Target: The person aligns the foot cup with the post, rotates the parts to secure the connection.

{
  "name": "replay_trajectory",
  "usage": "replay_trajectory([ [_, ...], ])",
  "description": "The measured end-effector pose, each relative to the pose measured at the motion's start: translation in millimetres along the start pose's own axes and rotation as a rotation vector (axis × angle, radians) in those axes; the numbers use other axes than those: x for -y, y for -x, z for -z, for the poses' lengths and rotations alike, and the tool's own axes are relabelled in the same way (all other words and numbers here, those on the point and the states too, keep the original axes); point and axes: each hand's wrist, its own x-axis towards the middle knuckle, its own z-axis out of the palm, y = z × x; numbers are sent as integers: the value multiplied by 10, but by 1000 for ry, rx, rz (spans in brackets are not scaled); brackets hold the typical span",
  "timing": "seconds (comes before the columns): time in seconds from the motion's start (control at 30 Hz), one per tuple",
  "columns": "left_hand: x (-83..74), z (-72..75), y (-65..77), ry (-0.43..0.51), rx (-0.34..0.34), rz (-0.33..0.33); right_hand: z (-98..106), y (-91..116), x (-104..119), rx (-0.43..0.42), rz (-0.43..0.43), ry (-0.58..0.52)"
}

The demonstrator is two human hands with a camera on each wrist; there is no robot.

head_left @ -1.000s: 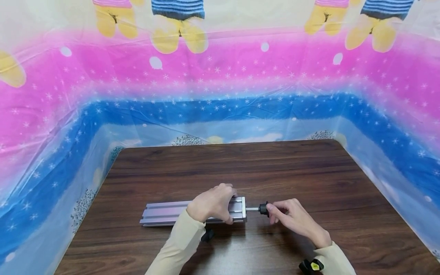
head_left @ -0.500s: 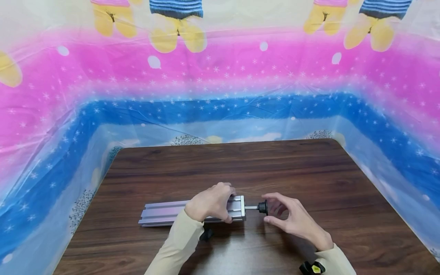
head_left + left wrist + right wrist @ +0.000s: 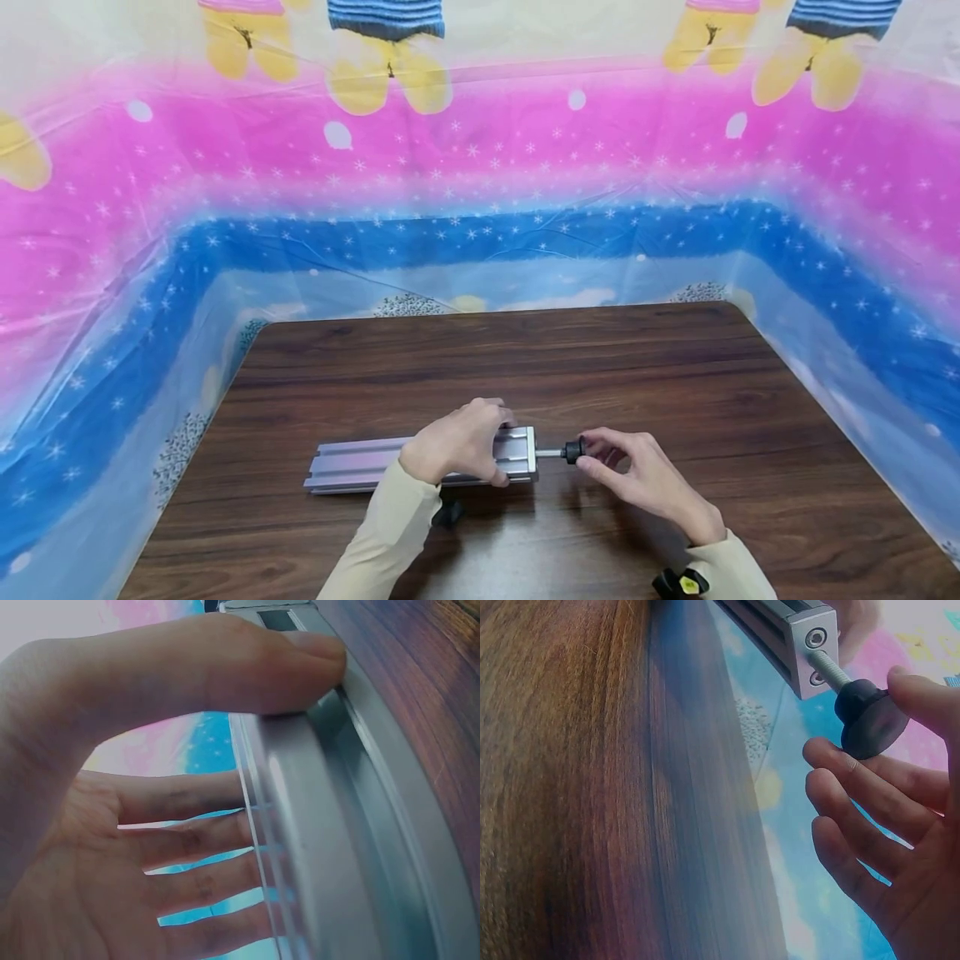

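A silver aluminium profile (image 3: pixel 352 464) with long slots lies left to right along the table. My left hand (image 3: pixel 463 437) grips it near its right end, the thumb (image 3: pixel 285 671) on the near side and the fingers across on the far side. A metal end plate (image 3: pixel 804 652) with two socket screws caps that end. From the plate sticks out a threaded stem (image 3: pixel 830 669) that carries a black levelling foot (image 3: pixel 573 452). My right hand (image 3: pixel 637 471) pinches the foot's round base between thumb and fingers; the other fingers are spread beneath it in the right wrist view.
The dark wood-grain table (image 3: pixel 495 358) ends at a rounded back edge. A printed pink and blue cloth (image 3: pixel 480 237) hangs behind it and along both sides. A black wrist device (image 3: pixel 681 582) with a yellow mark sits at the right sleeve.
The right hand's fingers opened wide around the foot half a second ago and have now closed on it again. The left hand and the profile stay in place.
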Motion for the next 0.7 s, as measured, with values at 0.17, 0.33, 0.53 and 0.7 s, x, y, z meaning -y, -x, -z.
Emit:
replay_trajectory([
  [0.17,41,-17,12,12,-26,-29,-7,-18,9,8,-41,15],
  [0.33,78,-27,12,30,-58,-69,-6,-39,14,19,-81,2],
  [0.53,102,-40,13,54,-62,-88,-3,-38,0,38,-81,-1],
  [0.7,136,-40,22,80,-72,-108,27,27,10,11,-13,10],
])
